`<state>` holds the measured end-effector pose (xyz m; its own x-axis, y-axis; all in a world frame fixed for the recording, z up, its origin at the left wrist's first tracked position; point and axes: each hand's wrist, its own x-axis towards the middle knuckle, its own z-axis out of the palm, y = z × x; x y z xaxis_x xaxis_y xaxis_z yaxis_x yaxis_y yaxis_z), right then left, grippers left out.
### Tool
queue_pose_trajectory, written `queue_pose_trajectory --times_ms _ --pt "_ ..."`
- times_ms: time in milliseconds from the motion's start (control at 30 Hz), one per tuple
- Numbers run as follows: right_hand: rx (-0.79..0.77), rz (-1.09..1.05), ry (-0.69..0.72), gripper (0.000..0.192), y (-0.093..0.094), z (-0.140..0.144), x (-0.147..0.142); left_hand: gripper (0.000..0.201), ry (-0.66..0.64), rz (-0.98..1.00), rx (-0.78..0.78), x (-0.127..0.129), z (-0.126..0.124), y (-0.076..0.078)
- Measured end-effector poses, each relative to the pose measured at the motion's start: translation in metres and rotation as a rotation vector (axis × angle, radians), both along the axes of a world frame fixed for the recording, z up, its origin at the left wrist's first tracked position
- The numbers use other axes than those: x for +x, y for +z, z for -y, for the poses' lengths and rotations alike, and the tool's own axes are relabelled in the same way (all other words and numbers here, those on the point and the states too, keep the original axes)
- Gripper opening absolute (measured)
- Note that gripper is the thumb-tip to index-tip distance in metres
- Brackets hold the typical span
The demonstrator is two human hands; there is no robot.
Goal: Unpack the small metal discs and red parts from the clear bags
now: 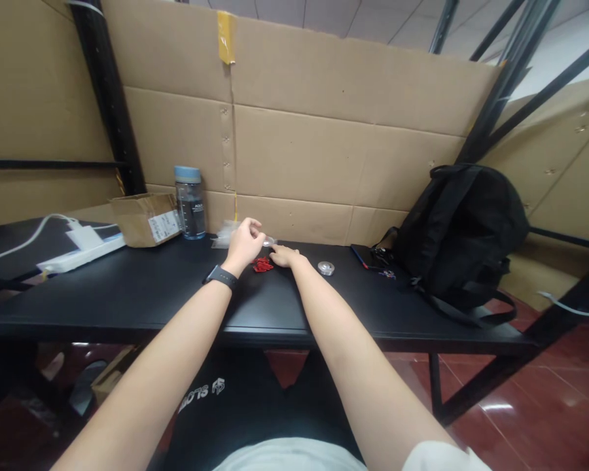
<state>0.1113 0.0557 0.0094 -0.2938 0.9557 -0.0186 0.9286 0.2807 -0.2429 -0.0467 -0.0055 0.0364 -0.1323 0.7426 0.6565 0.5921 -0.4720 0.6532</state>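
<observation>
Both arms reach forward over a black table point(127, 294). The left hand point(244, 243), with a dark watch point(220, 276) on its wrist, is raised with fingers curled, just above a small red pile point(262, 265). The right hand point(285, 255) rests flat on the table, touching the pile's right side. A small clear spool point(326, 267) lies near it. A water bottle point(190, 202), a cardboard box point(147, 218) and a black backpack point(464, 229) stand farther off.

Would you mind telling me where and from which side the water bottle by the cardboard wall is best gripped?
Probably around the straight clear body of the water bottle, below its blue cap. It stands upright, so the fingers can wrap it sideways. Come from the front right: the cardboard box sits close on its left and the wall is behind.
</observation>
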Motion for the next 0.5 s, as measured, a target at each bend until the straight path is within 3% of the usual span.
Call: queue_pose_trajectory --times_ms 167,233,300,400,500 --pt "0.265 -0.040 -0.029 0.048 0.010 0.029 0.030 0.024 0.024 0.031 -0.044 -0.005 0.002 0.000" --pt "0.321 -0.097 -0.032 0.056 0.011 0.038 0.042 0.023 0.006 0.032 -0.063 -0.004 0.001 -0.003" --pt "0.254 -0.111 0.004 0.062 0.010 0.043 0.051 0.023 -0.021 0.011 -0.088 -0.001 0.001 -0.006" --pt "0.151 -0.091 0.009 0.047 0.008 0.046 0.054 0.023 -0.085 -0.071 -0.109 0.005 0.001 -0.012" --pt "0.179 -0.157 0.030 0.043 0.008 0.045 0.051 0.023 -0.128 -0.134 -0.095 0.009 0.002 -0.017"
